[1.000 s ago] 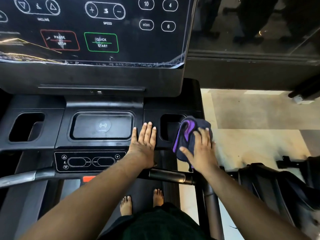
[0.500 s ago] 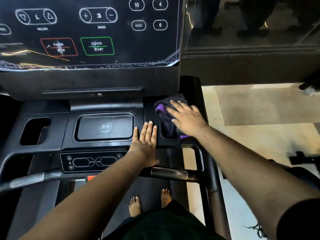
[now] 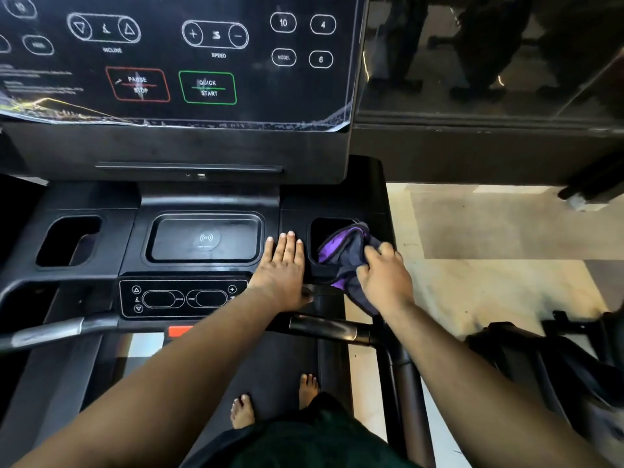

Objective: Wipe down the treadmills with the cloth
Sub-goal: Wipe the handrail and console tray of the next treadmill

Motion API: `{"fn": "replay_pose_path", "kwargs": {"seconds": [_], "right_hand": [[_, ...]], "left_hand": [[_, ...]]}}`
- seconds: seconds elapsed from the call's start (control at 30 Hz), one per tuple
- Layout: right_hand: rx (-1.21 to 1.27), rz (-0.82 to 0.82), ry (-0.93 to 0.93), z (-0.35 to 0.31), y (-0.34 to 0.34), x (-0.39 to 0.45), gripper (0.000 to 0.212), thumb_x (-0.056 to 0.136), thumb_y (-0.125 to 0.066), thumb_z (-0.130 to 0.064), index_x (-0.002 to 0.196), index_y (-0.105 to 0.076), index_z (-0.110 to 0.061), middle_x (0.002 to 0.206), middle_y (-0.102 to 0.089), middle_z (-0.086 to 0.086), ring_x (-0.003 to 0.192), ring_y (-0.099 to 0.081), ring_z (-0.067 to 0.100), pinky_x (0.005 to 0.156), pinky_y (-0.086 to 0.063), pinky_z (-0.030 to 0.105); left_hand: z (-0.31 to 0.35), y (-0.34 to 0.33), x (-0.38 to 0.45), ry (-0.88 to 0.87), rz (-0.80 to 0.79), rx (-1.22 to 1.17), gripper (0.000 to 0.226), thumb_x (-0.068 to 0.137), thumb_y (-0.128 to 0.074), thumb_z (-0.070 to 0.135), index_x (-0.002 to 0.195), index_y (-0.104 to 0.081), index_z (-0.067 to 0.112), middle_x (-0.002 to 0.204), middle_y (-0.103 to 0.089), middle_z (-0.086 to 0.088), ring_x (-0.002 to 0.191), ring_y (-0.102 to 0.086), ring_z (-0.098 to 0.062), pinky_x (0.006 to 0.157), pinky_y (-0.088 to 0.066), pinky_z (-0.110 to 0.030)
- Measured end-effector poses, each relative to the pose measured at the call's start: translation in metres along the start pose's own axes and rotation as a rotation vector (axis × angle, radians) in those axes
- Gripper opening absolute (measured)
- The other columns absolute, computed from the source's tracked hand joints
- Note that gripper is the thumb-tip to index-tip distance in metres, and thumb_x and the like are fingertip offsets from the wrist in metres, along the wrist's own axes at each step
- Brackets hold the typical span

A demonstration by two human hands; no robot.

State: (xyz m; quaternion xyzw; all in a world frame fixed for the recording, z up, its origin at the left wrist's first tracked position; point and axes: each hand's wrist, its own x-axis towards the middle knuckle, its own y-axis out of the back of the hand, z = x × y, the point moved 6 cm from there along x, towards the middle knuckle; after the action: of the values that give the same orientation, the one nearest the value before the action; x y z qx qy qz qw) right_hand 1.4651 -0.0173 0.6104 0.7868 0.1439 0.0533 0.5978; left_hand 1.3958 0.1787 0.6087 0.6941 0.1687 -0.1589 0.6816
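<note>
I stand on a black treadmill (image 3: 202,197) facing its console. A dark cloth with purple trim (image 3: 344,251) lies bunched over the right cup holder (image 3: 326,231) and hangs down past its front edge. My right hand (image 3: 383,275) grips the cloth with curled fingers at the holder's right rim. My left hand (image 3: 282,271) rests flat, fingers straight, on the console between the wireless charging tray (image 3: 206,238) and that cup holder.
The touch panel (image 3: 175,59) with speed, incline and start buttons rises behind. A left cup holder (image 3: 67,241), a small button strip (image 3: 182,298) and a handlebar (image 3: 324,327) lie around my hands. My bare feet (image 3: 273,400) stand on the belt. Tiled floor and another machine (image 3: 547,359) are to the right.
My right hand has drawn the cloth back from the far edge of the right cup holder toward me and to the right. My left hand stayed flat in place.
</note>
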Motion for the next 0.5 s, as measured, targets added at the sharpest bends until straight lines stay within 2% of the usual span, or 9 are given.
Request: {"fn": "replay_pose_path", "kwargs": {"seconds": [0.1,0.2,0.27,0.33,0.43,0.5], "right_hand": [[0.074,-0.01,0.076,0.006,0.002,-0.024,0.022,0.09,-0.054,-0.024,0.11,-0.059,-0.015,0.112,-0.051,0.009,0.101,-0.056,0.035,0.074,-0.049,0.041],[0.242,0.104,0.076,-0.001,0.016,-0.053,0.037,0.089,-0.045,-0.027,0.119,-0.063,-0.017,0.114,-0.055,0.004,0.102,-0.059,0.031,0.08,-0.053,0.041],[0.343,0.19,0.13,-0.022,0.029,-0.077,0.044,0.089,-0.042,-0.027,0.124,-0.065,-0.013,0.118,-0.058,0.003,0.106,-0.06,0.027,0.089,-0.052,0.04],[0.426,0.256,0.17,-0.041,0.038,-0.098,0.046,0.088,-0.043,-0.025,0.123,-0.068,-0.008,0.12,-0.061,0.004,0.11,-0.06,0.025,0.096,-0.05,0.035],[0.566,0.342,0.135,-0.065,0.054,-0.133,0.045,0.085,-0.044,-0.023,0.119,-0.068,-0.005,0.119,-0.06,-0.001,0.112,-0.057,0.016,0.101,-0.041,0.015],[0.643,0.318,0.155,-0.076,0.059,-0.149,0.044,0.084,-0.045,-0.024,0.116,-0.067,-0.005,0.117,-0.059,0.0,0.111,-0.058,0.017,0.102,-0.042,0.019]], "left_hand": [[0.003,0.009,-0.002,-0.063,0.057,-0.232,0.114,0.089,-0.05,0.077,0.163,0.006,0.012,0.172,0.01,-0.01,0.158,0.014,-0.023,0.125,0.013,-0.054],[0.011,0.018,-0.011,-0.15,0.096,-0.584,0.109,0.09,-0.06,0.068,0.164,-0.002,0.013,0.172,-0.006,-0.009,0.159,0.0,-0.021,0.128,0.006,-0.049],[0.014,0.016,-0.018,-0.202,0.096,-0.822,0.106,0.087,-0.066,0.065,0.164,-0.012,0.016,0.168,-0.027,-0.007,0.156,-0.02,-0.022,0.129,-0.008,-0.05],[0.014,0.017,-0.029,-0.244,0.164,-0.947,0.1,0.081,-0.071,0.063,0.161,-0.026,0.021,0.158,-0.045,-0.001,0.147,-0.04,-0.019,0.124,-0.028,-0.046],[0.007,0.025,-0.063,-0.297,0.341,-0.975,0.067,0.087,-0.078,0.029,0.147,-0.049,0.021,0.134,-0.055,0.001,0.13,-0.051,-0.018,0.114,-0.04,-0.039],[0.001,0.035,-0.089,-0.325,0.517,-0.979,0.046,0.085,-0.076,0.019,0.128,-0.059,0.021,0.121,-0.055,0.003,0.119,-0.053,-0.019,0.107,-0.044,-0.038]]}}
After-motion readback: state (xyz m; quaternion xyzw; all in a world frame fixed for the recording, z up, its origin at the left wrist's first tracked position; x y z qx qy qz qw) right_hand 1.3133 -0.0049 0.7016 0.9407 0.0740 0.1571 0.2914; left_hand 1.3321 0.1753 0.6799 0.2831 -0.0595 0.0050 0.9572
